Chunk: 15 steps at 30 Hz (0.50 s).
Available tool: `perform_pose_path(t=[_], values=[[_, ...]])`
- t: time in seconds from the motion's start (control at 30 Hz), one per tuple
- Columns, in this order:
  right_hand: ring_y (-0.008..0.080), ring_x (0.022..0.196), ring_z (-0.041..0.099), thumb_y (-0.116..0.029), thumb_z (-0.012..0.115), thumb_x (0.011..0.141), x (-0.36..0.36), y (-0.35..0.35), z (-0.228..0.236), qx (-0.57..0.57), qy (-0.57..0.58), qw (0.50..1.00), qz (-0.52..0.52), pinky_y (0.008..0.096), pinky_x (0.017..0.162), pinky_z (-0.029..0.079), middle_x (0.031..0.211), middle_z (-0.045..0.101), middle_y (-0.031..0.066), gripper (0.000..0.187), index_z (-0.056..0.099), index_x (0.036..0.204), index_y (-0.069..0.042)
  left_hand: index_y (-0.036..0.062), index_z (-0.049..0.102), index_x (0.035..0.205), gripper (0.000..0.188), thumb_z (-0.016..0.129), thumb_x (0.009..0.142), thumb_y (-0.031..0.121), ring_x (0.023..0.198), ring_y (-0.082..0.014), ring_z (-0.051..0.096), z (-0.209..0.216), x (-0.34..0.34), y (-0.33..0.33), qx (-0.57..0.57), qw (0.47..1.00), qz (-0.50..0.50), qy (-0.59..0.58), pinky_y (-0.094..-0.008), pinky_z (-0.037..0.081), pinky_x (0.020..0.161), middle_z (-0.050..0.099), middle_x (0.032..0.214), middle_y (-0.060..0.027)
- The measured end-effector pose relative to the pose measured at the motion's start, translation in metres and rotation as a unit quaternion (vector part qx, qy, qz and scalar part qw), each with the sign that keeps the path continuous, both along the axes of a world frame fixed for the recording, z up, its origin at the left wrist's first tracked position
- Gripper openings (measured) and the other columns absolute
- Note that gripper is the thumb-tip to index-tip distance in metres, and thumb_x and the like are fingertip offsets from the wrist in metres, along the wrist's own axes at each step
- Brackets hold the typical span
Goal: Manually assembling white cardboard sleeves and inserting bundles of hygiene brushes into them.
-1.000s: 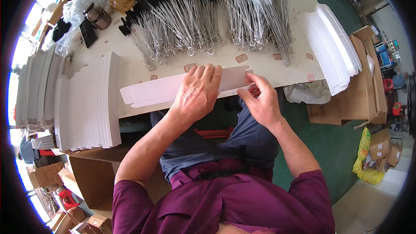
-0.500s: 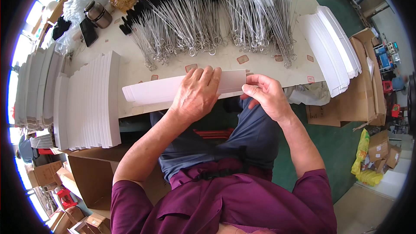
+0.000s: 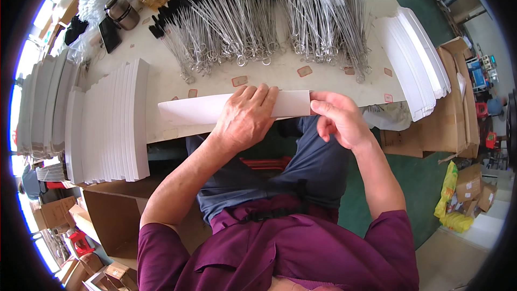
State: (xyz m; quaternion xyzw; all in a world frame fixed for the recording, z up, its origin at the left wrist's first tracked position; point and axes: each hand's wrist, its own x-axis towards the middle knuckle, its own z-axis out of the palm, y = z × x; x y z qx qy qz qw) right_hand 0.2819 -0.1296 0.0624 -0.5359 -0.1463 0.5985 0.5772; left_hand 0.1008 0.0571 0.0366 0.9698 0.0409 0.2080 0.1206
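Observation:
A long, narrow white paper box [image 3: 293, 103] lies along the table's front edge. My left hand [image 3: 247, 116] is wrapped over its middle, fingers on top and pressed together. At the box's right end is my right hand [image 3: 342, 118], its thumb and index finger closed against the end and the other fingers curled below. The fingertips partly hide that end, so its flap cannot be made out.
Behind the box lie wire-handled brushes with black bristles [image 3: 231, 19] and others with white bristles [image 3: 326, 16]. White flat boxes are stacked at left [image 3: 107, 129] and right [image 3: 412, 62]. A steel flask [image 3: 123, 13] and dark phone [image 3: 110, 35] stand far left; an open carton [image 3: 116, 218] is below.
The box has shifted slightly right and rolled a little in my left hand. The tab that stuck out at its right end no longer shows. My right fingers have closed against that end.

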Motion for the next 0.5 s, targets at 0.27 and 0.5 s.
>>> perform_pose_path(t=[0.27, 0.5], values=[[0.0359, 0.127, 0.056, -0.017, 0.085, 0.077, -0.025, 0.018, -0.007, 0.075, -0.798, 0.584, 0.126, 0.0469, 0.113, 0.042, 0.133, 0.061, 0.0175, 0.071, 0.056, 0.138, 0.003, -0.0024, 0.061, 0.125, 0.058, 0.08, 0.076, 0.021, 0.101, -0.0355, 0.067, 0.006, 0.012, -0.01, -0.062, 0.997, -0.018, 0.04, -0.0449, 0.055, 0.087, 0.067, 0.116, -0.0162], [0.0357, 0.122, 0.059, -0.015, 0.082, 0.08, -0.012, 0.016, -0.019, 0.115, -0.767, 0.607, 0.173, 0.0452, 0.109, 0.046, 0.129, 0.062, 0.0191, 0.065, 0.056, 0.137, 0.004, -0.0027, 0.059, 0.128, 0.064, 0.084, 0.077, 0.027, 0.108, -0.0372, 0.065, 0.002, -0.01, -0.005, -0.073, 0.996, -0.001, 0.051, -0.0458, 0.053, 0.093, 0.066, 0.118, -0.0182]])
